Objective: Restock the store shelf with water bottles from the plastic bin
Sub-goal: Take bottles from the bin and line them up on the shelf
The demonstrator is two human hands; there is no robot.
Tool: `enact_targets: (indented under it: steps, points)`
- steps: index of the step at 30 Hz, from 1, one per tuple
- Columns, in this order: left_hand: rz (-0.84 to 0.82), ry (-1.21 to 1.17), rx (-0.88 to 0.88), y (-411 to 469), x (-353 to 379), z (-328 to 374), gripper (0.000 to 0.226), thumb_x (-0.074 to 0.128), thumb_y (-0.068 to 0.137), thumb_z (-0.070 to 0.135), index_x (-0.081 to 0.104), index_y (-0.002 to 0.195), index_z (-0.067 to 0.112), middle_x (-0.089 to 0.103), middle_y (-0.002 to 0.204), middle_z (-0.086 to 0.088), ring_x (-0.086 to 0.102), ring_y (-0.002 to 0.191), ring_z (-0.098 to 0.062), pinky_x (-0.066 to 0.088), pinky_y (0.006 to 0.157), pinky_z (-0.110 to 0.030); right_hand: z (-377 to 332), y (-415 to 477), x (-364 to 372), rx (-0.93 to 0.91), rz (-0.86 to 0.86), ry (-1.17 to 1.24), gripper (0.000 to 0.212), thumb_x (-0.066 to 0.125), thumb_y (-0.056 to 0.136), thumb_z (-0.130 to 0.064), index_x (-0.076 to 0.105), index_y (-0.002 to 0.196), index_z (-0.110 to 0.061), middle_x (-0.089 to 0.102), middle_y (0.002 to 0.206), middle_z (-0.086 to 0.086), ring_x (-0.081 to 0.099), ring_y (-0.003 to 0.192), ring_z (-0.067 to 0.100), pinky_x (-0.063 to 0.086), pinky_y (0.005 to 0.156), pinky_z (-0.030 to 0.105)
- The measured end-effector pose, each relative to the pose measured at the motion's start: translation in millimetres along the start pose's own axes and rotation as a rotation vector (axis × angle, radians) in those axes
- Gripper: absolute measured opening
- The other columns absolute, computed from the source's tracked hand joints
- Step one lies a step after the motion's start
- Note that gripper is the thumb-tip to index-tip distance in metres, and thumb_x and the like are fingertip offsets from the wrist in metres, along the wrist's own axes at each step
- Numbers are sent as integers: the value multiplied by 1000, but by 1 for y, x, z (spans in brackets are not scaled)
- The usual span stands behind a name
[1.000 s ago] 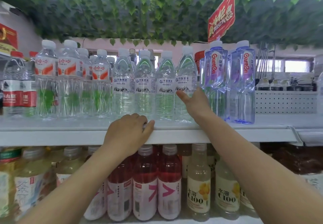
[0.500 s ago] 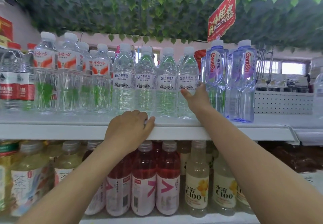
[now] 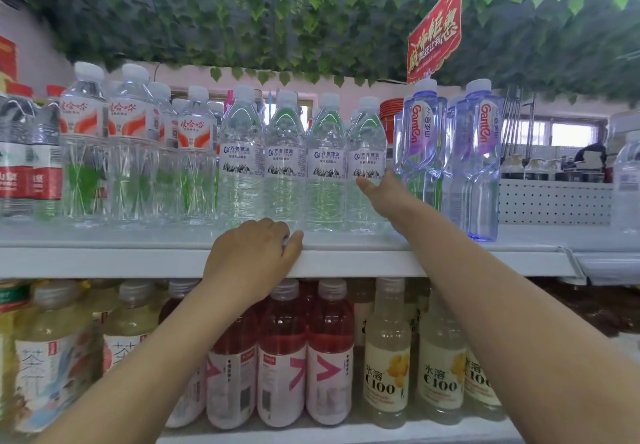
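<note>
R hand (image 3: 384, 198): only thumb + back show. Fingers go into the gap btwn the 4th mountain-label bottle (image 3: 366, 153) and the Ganten bottle (image 3: 424, 139), so grip can't be confirmed. L hand (image 3: 254, 256): fingertips curled under, out of sight; white speck at its 2 o'clock, under the index, can't ID. Both forearms cut by frame bottom. Red-label bottles (image 3: 17, 180) at 9 o'clock clipped by the edge — same for the bottle (image 3: 628, 180) at 3 and the tea bottles (image 3: 41, 367) at 8. Rear bottle rows mostly masked by front row. Red stack (image 3: 391, 111) at 12 o'clock of R hand half hidden. Label small print unreadable; sign (image 3: 434, 31) txt blurred.
</note>
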State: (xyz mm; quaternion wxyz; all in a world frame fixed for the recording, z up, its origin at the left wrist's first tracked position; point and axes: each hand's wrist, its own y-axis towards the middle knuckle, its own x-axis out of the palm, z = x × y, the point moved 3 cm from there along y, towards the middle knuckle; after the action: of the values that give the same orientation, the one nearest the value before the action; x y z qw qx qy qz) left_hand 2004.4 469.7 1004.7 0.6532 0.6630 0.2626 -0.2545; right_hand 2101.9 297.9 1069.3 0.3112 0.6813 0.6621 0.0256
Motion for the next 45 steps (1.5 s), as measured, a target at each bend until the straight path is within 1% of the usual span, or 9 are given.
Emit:
enact_targets:
  steps: [5, 22, 26, 29, 34, 37, 40, 42, 45]
  points:
    - [5, 1, -1, 0, 0, 0, 42, 22, 97, 44, 57, 102, 21, 57, 96, 2, 53, 91, -20, 41, 70, -32, 0, -2, 1, 16, -20, -26, 68, 39, 99, -34, 1, 149, -6, 14, 156, 12, 16, 143, 30, 18, 113, 40]
    - [30, 12, 12, 0, 1, 1, 40, 21, 98, 41, 56, 95, 20, 54, 87, 4, 52, 85, -18, 32, 62, -30, 2, -6, 6, 130, -63, -87, 67, 32, 101, -37, 1, 148, -1, 12, 156, 17, 14, 143, 33, 15, 114, 41]
    - [29, 12, 16, 0, 0, 1, 40, 21, 98, 41, 55, 92, 19, 51, 84, 4, 51, 84, -19, 33, 62, -30, 8, -12, 8, 131, -37, -172, 60, 42, 98, -32, 28, 140, 7, 39, 141, 26, 41, 128, 38, 36, 103, 42]
    - [-2, 5, 14, 0, -1, 1, 40, 21, 98, 39, 54, 91, 17, 49, 82, 3, 51, 84, -19, 33, 63, -30, 7, -21, 6, 136, -57, -272, 56, 43, 99, -25, 24, 141, 9, 41, 142, 22, 43, 129, 32, 37, 103, 39]
    - [-111, -64, 60, -1, -9, -4, 38, 26, 99, 37, 56, 103, 14, 53, 97, -2, 52, 95, -22, 35, 69, -30, -10, -47, 1, 86, -113, -468, 50, 44, 98, -24, 37, 134, 10, 41, 142, 21, 43, 128, 33, 37, 104, 39]
    - [-158, -69, 69, -11, -27, -16, 34, 32, 97, 34, 55, 111, 13, 53, 111, -5, 49, 103, -23, 39, 76, -32, -26, -66, 0, 35, -138, -552, 52, 45, 97, -30, 41, 133, 6, 49, 135, 19, 51, 117, 31, 42, 95, 36]
    - [-213, -62, 55, -28, -53, -35, 35, 35, 97, 34, 54, 117, 12, 51, 119, -7, 49, 108, -25, 44, 87, -37, -44, -96, 4, -23, -120, -626, 48, 45, 96, -33, 54, 121, 6, 58, 124, 20, 57, 109, 32, 46, 90, 36]
    - [-225, -81, 38, -42, -72, -52, 36, 37, 96, 34, 54, 119, 12, 51, 122, -7, 50, 108, -25, 46, 89, -38, -57, -121, 13, -72, -122, -694, 48, 44, 97, -33, 52, 125, 4, 54, 131, 19, 53, 117, 32, 43, 94, 35]
    - [-223, -94, 38, -66, -97, -82, 35, 39, 96, 35, 53, 118, 12, 53, 122, -7, 51, 105, -24, 46, 85, -36, -73, -162, 30, -136, -122, -810, 52, 43, 98, -33, 37, 140, -3, 40, 146, 13, 40, 131, 29, 34, 102, 33]
